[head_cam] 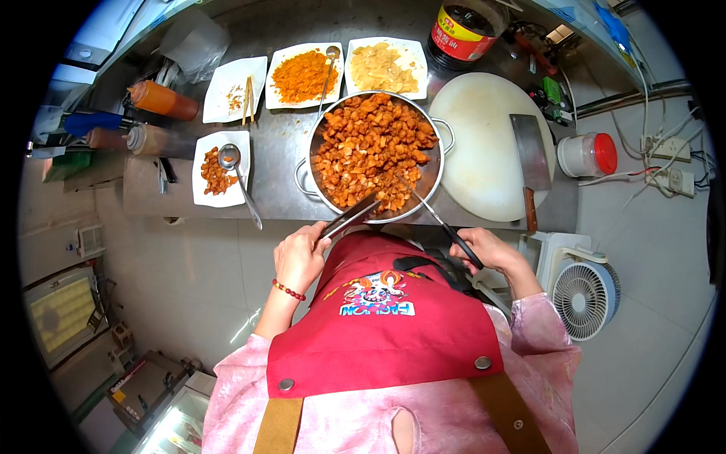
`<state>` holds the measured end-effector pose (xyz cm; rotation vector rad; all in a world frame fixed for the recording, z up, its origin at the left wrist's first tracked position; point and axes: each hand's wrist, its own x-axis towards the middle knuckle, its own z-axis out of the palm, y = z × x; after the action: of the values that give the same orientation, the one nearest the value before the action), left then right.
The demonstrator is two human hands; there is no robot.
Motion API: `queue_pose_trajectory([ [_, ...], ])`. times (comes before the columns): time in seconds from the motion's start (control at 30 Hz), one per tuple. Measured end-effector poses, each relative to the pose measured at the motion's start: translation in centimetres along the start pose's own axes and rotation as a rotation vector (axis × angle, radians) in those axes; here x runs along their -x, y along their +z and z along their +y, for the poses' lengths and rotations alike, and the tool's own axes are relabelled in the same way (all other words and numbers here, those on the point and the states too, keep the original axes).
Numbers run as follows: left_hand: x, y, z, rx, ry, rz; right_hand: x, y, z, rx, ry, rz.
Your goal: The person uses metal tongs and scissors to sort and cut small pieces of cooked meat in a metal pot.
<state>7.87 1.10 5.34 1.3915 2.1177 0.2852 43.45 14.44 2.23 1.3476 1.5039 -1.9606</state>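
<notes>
A wide two-handled steel pan [304,176] at the table's front edge holds a heap of orange-brown fried pieces [368,142]. My left hand [300,252], at the pan's lower left, grips what look like metal tongs [353,217], their ends over the food. In my right hand [482,248], right of and below the pan, is a black-handled metal utensil [439,220]. Its thin shaft reaches into the pieces; its tip is hard to make out. A white plate [199,193] to the left bears similar pieces and a metal spoon [241,187].
Behind the pan stand plates of orange crumbs [303,76] and pale slices [385,68], and one with chopsticks [248,101]. A cleaver [532,150] lies on the round cutting board [476,142] at right. Sauce bottles [164,100] are at left, a large jar [465,31] behind.
</notes>
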Motion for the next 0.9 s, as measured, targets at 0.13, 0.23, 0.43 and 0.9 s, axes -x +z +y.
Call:
queue_pose_trajectory([
  [0.13,-0.2,0.1,0.1,-0.109,0.069,0.053,-0.5,0.3,0.0,-0.418,0.035,-0.121],
  [0.23,-0.5,-0.1,0.1,-0.139,0.081,0.042,-1.2,0.2,-0.7,-0.469,0.073,-0.164],
  [0.43,-0.7,-0.2,0.3,-0.093,0.094,0.02,-3.9,0.0,-1.6,-0.621,0.098,-0.132],
  [0.9,-1.4,0.1,0.3,-0.06,0.069,-0.02,0.0,0.3,-0.4,-0.494,0.016,-0.157],
])
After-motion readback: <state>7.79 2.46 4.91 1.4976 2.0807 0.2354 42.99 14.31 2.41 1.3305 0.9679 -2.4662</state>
